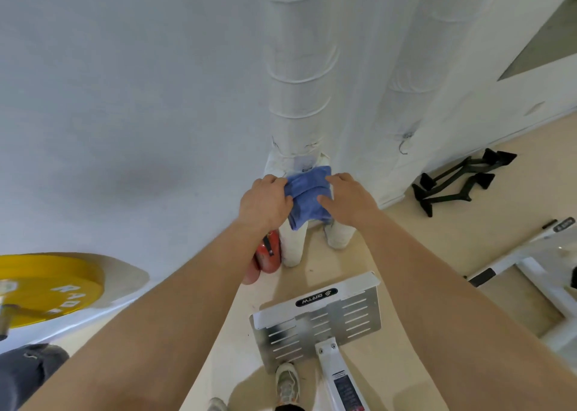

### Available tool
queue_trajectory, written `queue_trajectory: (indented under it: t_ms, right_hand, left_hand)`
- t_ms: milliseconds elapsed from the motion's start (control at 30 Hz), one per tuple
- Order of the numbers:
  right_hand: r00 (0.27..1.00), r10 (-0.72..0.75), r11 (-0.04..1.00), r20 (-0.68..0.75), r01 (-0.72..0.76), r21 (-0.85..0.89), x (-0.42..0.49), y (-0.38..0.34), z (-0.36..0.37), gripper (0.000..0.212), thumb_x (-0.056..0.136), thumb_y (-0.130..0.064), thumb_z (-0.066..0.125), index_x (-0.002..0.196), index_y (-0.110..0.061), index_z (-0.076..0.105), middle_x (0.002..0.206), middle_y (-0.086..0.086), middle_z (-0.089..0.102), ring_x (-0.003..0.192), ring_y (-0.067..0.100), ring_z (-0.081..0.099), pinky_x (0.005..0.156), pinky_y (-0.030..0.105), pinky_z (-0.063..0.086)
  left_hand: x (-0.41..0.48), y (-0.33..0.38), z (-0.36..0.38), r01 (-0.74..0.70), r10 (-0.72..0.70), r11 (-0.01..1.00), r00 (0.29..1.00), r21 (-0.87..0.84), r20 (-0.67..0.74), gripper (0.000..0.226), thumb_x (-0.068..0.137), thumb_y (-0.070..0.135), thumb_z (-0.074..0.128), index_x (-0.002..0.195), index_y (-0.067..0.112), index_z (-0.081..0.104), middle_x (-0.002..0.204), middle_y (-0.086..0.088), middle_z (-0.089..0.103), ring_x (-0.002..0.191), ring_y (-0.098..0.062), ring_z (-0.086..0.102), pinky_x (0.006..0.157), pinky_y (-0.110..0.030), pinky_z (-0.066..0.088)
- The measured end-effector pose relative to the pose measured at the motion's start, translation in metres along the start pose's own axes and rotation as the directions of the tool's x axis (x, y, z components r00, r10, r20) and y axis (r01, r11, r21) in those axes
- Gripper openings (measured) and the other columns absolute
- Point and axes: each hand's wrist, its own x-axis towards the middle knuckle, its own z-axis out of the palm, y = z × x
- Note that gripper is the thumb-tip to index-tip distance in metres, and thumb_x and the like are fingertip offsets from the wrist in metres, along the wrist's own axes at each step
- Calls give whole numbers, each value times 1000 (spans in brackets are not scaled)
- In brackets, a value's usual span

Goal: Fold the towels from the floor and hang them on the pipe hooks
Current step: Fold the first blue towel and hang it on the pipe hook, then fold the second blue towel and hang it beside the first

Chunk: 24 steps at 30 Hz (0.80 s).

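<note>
One blue towel point(309, 198) is in play, already folded into a thick, narrow bundle. It is held up against the left wrapped pipe point(296, 67), just below a small wire hook point(307, 167) that shows above its top edge. The left hand point(265, 201) grips the towel's left side, fingers curled round the fold. The right hand point(348, 196) holds the right side, thumb pressed on the front and fingers wrapped over the edge. Whether the cloth has caught on the hook cannot be told, since the towel's top covers most of it.

The folding of this towel looks done, and the hanging seems to be in its last stage (both hands would have to come away before it counts as hung). A second hook point(404, 145) on the right pipe point(402, 67) hangs bare, which suggests at least one more towel belongs there. No other towel shows on the beige floor point(468, 238) in this view. A dark bundle point(28, 367) at the lower left edge could be cloth, but it is too indistinct to call. A red fire extinguisher point(268, 254) stands at the pipe's foot.
</note>
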Motion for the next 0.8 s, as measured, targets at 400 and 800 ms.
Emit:
queue_trajectory:
  t_ms: [400,800]
  right_hand:
    - [992,-60,989,115,75,-131,-33,-49,-10,38,97,-31,47,130,-14,54,134,8,47,111,30,58,91,44,51]
    - [890,-301,906,342,379,-189,-87,-200,87,50,96,-37,51,140,-14,45,137,12,44,124,34,50,102,45,45]
  left_hand:
    - [-56,-25,-28,105,-104,994,994,-17,42,50,99,34,47,147,19,43,143,-6,48,130,-28,46,99,-43,44]
    - [-217,-165,-12,446,-437,884,895,-144,87,51,99,38,48,146,18,43,141,-6,49,127,-27,51,101,-43,46]
